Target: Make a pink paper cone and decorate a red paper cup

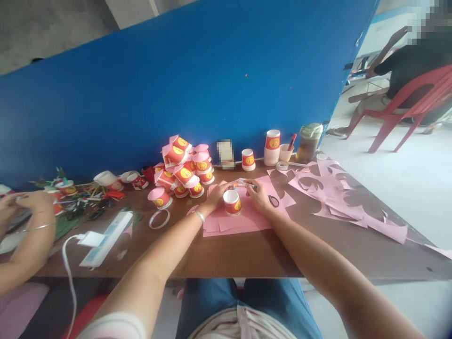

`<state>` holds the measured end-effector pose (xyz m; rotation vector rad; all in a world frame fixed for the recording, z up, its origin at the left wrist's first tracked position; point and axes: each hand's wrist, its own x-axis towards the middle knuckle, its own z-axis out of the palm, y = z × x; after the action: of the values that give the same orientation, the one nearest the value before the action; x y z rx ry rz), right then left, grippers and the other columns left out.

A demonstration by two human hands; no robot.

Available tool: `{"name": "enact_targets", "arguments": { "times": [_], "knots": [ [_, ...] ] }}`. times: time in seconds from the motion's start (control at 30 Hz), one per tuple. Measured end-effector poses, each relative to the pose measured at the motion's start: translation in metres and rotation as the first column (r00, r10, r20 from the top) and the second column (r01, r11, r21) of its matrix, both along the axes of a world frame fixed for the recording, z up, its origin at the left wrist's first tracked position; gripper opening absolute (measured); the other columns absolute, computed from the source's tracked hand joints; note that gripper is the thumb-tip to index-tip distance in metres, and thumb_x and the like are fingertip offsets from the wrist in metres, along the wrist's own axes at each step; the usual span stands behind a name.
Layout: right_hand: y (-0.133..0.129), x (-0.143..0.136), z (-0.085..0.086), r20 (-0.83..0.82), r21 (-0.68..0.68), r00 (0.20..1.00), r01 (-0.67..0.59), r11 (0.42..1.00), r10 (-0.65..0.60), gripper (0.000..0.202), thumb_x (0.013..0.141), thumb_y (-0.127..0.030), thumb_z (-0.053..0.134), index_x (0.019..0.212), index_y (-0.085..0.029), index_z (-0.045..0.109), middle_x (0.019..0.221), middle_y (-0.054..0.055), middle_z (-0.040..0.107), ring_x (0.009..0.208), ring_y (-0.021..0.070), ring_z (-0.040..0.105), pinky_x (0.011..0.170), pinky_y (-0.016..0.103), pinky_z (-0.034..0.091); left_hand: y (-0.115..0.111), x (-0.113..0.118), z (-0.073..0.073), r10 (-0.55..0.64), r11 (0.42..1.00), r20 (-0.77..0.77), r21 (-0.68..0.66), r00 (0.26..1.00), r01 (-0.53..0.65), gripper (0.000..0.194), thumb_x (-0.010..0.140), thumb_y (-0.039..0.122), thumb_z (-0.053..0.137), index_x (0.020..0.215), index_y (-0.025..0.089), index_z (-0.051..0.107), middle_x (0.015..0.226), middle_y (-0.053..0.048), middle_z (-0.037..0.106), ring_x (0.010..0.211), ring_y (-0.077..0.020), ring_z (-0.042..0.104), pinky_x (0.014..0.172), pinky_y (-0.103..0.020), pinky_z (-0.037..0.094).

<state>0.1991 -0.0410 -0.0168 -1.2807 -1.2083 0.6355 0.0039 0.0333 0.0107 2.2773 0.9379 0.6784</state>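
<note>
A red-and-white paper cup with a yellow emblem stands on stacked pink paper sheets, its white rim up. Just behind and left of the cup, my left hand has its fingers closed near a small bluish spot; what it grips is too small to name. My right hand, right of the cup, is closed around a small pale tube with a teal bit showing by the fingers. Both hands meet near this tube. Black-handled scissors, partly hidden, lie beside my right wrist.
Cups with pink paper tops are heaped at the left. Pink offcuts spread rightward. Behind are a single cup, tape roll and jar. A power strip and another person's arm are left.
</note>
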Motion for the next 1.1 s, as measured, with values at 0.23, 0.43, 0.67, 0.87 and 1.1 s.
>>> {"name": "enact_targets", "arguments": {
  "times": [0.23,0.43,0.67,0.87,1.1],
  "knots": [
    [0.007,0.001,-0.005,0.062,-0.027,0.998,0.006,1.000,-0.005,0.016,0.082,-0.032,0.057,0.088,-0.022,0.068,0.086,0.005,0.072,0.079,0.0213,0.065,0.076,0.036,0.054,0.011,0.002,-0.005,-0.088,0.994,-0.065,0.057,0.994,0.092,0.020,0.092,0.020,0.054,0.102,0.021,0.071,0.101,-0.005,0.067,0.096,-0.0192,0.066,0.094,-0.034,0.054],
    [0.007,0.006,0.005,0.122,-0.032,0.990,-0.065,0.997,0.068,0.017,0.082,-0.034,0.062,0.092,-0.022,0.070,0.084,0.004,0.072,0.081,0.0228,0.065,0.081,0.038,0.052,0.018,-0.002,-0.011,-0.095,0.988,-0.036,0.115,0.995,0.099,0.020,0.094,0.018,0.051,0.102,0.021,0.069,0.106,-0.006,0.063,0.097,-0.0195,0.063,0.094,-0.036,0.053],
    [0.004,0.007,0.009,-0.015,-0.100,0.996,-0.087,0.991,0.086,0.025,0.087,-0.041,0.057,0.097,-0.020,0.065,0.064,-0.002,0.062,0.060,0.0180,0.058,0.063,0.032,0.046,0.016,-0.002,-0.016,-0.058,0.989,-0.066,0.131,0.996,0.066,0.022,0.097,0.024,0.051,0.107,0.023,0.071,0.102,-0.006,0.065,0.096,-0.0213,0.066,0.090,-0.036,0.053],
    [0.002,0.009,0.014,-0.038,-0.118,0.996,-0.090,0.989,0.086,0.026,0.085,-0.041,0.059,0.094,-0.019,0.069,0.067,-0.001,0.063,0.061,0.0164,0.057,0.062,0.031,0.045,0.012,-0.005,-0.015,-0.025,0.998,-0.040,0.064,0.999,0.028,0.015,0.094,0.022,0.054,0.099,0.021,0.069,0.105,-0.007,0.065,0.097,-0.0228,0.067,0.093,-0.039,0.054],
    [0.005,0.010,0.009,-0.037,-0.137,0.994,-0.103,0.985,0.099,0.025,0.086,-0.042,0.061,0.093,-0.019,0.069,0.064,-0.001,0.062,0.058,0.0161,0.057,0.059,0.030,0.044,0.013,-0.003,-0.015,-0.075,0.991,-0.144,0.098,0.987,0.090,0.017,0.096,0.022,0.052,0.105,0.022,0.068,0.107,-0.008,0.067,0.103,-0.0242,0.066,0.094,-0.039,0.054]
  ]
}}
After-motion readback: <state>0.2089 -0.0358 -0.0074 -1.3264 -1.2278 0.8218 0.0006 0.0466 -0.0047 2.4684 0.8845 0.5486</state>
